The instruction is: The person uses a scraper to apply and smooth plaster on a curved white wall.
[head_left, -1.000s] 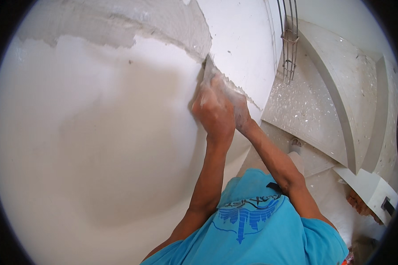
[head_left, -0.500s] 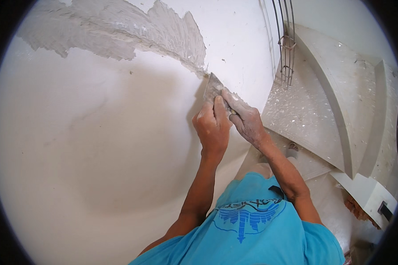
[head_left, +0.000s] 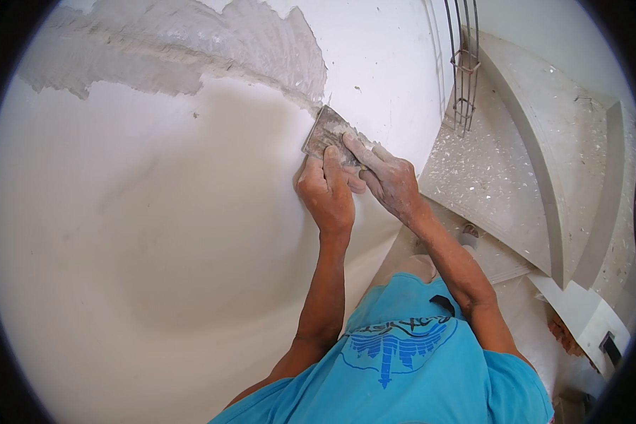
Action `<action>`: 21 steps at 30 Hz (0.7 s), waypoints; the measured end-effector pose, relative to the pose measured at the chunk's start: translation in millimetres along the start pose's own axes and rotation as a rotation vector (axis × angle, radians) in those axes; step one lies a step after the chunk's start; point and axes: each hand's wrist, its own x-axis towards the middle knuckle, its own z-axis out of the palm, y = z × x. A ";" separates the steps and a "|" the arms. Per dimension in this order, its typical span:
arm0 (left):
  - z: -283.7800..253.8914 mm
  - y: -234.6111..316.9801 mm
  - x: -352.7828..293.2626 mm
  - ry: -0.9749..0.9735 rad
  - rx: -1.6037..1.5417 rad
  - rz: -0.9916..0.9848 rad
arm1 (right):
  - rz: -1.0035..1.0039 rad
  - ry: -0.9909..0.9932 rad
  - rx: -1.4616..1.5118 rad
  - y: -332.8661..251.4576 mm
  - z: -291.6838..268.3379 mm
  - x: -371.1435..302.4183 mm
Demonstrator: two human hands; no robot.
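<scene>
In the head view, the landmark is the grey patch (head_left: 261, 49) spread across the upper part of the pale wall (head_left: 191, 198). The scraper (head_left: 325, 131), a flat, smeared blade, sits just off the patch's lower right end, its upper corner right beside the ragged tip; whether its edge presses on the wall is hard to tell. The likeliest trouble is a corner digging in: if the blade tilts, it could gouge the wall beside the grey patch or tear the patch's thin end. The lumpy paste (head_left: 340, 129) on the blade might also drop off if the scraper turns over, perhaps onto the pale, flecked steps (head_left: 487, 177), well to the right of and below the grey patch. Dusty fingers could let the blade slip, and the left thumb, so near the edge, may get scuffed against the wall. As for the hold, both hands are closed on the scraper, which lies between and just beyond them, on the side nearer the grey patch. The left hand (head_left: 326, 194), below the patch's right end, pinches the blade with its thumb on the face; the right hand (head_left: 396, 185), farther right of the patch, grips the handle end with a finger stretched along the blade.
</scene>
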 end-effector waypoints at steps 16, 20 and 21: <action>5.8 -10.5 -2.3 0.056 0.163 0.026 | -0.014 -0.049 -0.003 14.9 6.7 0.8; 10.2 -9.1 -1.2 0.109 0.144 0.043 | -0.064 -0.021 0.014 17.9 8.4 6.6; 12.0 -12.0 -0.4 0.120 0.157 0.069 | -0.074 -0.018 0.020 20.4 10.1 6.9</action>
